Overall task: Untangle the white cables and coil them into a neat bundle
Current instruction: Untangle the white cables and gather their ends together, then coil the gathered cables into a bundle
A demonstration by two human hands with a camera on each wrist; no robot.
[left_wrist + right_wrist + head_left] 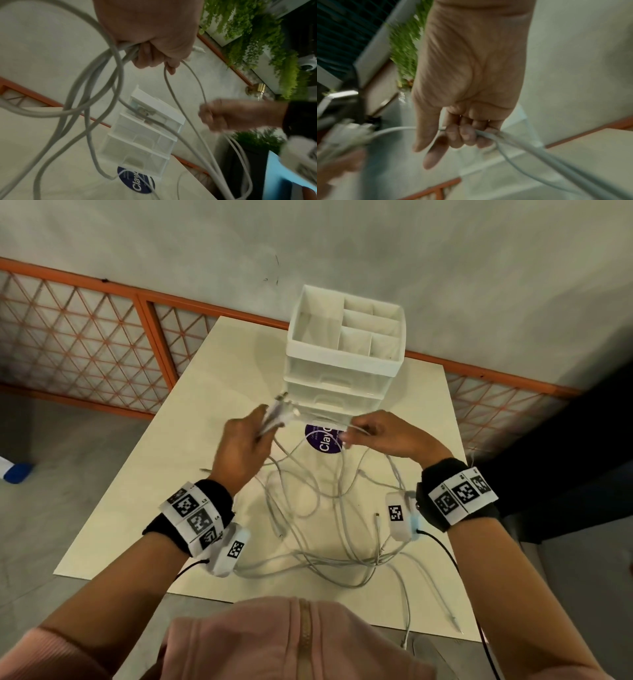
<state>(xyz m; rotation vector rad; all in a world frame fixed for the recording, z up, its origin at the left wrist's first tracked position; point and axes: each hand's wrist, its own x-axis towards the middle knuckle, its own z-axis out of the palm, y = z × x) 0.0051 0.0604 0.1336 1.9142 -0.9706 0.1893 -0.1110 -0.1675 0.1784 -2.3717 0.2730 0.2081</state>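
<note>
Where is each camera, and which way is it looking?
Head: sits on the person's head, looks down at the table; shows both forearms, left hand, right hand, cables.
Left wrist: sits on the left wrist, looks along the left hand toward the drawers; shows the right hand too.
Right wrist: sits on the right wrist, looks along the right hand gripping cables; blurry.
Shared: head and left wrist both show the drawers and purple sticker.
</note>
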